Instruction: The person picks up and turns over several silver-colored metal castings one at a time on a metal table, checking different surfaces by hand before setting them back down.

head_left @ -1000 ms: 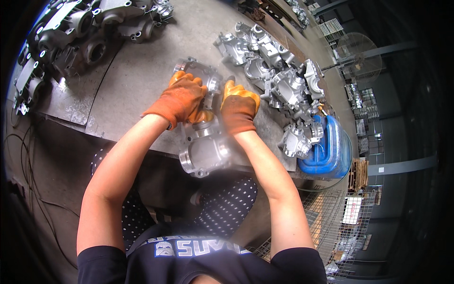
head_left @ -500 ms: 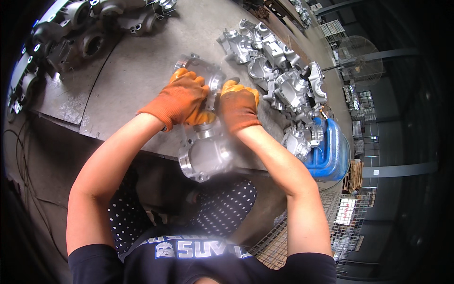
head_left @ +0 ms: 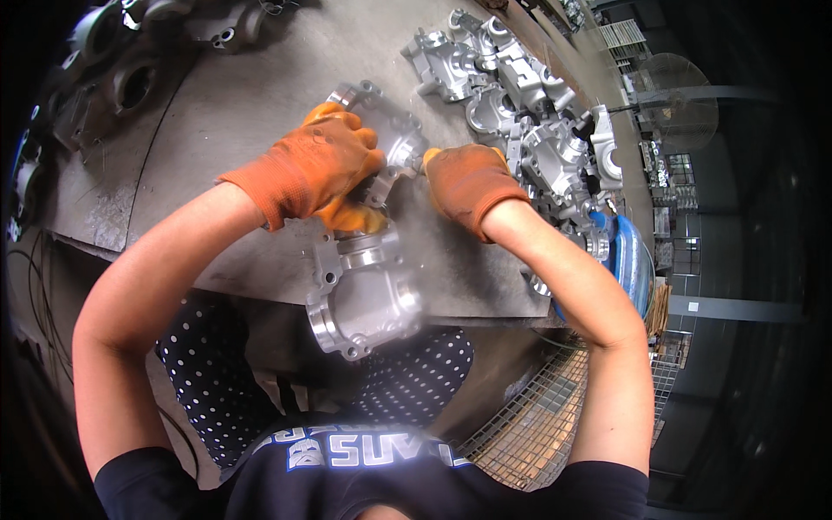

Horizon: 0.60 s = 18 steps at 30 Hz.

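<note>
A silvery cast metal housing (head_left: 368, 299) with round machined openings lies at the table's near edge, its near end overhanging. Just beyond it is a similar cast section (head_left: 394, 126); my hand hides whether the two join. My left hand (head_left: 325, 165), in an orange work glove, is closed around the metal between these sections, thumb toward the near one. Beside the far section's right side, my right hand (head_left: 472, 182), gloved alike, is curled with its fingers closed. Whatever it holds is hidden beneath the glove.
Several silvery castings (head_left: 546, 147) are heaped on the table at the right, close to my right hand. Darker castings (head_left: 130, 87) stand at the far left. A blue plastic container (head_left: 631, 269) and a wire mesh cage (head_left: 537, 416) are to the right, with a large fan (head_left: 676, 100) beyond.
My right hand has moved right, away from my left hand, and turned more fist-like. The near housing has shifted slightly left and toward me. My left hand keeps its hold on the metal.
</note>
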Motion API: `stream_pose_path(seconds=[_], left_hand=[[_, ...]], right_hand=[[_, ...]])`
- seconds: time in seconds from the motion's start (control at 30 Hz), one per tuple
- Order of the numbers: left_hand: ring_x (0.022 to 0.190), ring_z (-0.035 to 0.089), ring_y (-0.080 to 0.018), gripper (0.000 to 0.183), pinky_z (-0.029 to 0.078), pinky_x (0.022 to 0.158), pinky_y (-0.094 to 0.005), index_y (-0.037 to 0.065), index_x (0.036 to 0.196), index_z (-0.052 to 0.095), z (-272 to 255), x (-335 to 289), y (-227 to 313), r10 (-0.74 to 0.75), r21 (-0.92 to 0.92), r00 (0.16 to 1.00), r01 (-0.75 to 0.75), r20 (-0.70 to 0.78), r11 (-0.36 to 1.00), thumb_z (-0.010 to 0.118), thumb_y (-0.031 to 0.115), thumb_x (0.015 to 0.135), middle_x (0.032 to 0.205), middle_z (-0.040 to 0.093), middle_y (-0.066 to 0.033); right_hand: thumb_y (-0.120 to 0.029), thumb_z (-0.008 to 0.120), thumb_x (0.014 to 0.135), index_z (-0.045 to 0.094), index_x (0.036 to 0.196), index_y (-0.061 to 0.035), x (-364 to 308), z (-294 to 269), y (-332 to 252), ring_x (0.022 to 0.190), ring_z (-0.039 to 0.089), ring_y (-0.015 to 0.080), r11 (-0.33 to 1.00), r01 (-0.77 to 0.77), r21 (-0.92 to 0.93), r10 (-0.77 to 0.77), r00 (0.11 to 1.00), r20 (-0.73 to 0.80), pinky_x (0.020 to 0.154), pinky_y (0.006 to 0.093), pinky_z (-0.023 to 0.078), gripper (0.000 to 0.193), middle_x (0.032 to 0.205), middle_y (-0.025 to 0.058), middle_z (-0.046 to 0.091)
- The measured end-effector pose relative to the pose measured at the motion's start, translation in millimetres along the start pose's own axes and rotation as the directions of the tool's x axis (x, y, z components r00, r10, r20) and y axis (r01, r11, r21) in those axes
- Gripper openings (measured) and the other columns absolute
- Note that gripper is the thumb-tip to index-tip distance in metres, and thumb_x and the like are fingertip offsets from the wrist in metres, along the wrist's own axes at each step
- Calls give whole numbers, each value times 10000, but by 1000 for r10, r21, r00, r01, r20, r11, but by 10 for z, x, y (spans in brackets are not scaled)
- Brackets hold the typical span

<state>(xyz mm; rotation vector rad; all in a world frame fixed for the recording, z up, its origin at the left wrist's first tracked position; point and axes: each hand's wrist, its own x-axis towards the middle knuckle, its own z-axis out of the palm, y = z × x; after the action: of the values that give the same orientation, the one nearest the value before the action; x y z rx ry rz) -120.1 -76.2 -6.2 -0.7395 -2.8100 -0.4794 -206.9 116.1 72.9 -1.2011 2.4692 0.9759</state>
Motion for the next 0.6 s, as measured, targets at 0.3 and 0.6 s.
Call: stream_pose_path(seconds=[0.3, 0.6], left_hand=[[1072, 602, -299, 671, 411, 1042, -457, 149, 1179, 676, -63, 218, -157, 111, -64, 985, -103, 130, 993, 808, 504, 625, 1044, 650, -61], [1008, 617, -297, 711, 411, 1032, -464, 183, 1213, 678, -103, 313, -331, 296, -55, 947, -291, 124, 955, 814, 554, 622, 988, 634, -47]], right_hand=[[-145, 590, 852, 644, 1035, -26, 87, 54, 419, 817, 717, 366, 931, 236, 280, -298, 933, 203, 725, 464, 553, 225, 875, 219, 711], [-166, 593, 835, 636, 1175, -28, 177, -132, 515, 702, 707, 227, 840, 102, 533, -392, 794, 465, 622, 370, 548, 369, 848, 164, 713]])
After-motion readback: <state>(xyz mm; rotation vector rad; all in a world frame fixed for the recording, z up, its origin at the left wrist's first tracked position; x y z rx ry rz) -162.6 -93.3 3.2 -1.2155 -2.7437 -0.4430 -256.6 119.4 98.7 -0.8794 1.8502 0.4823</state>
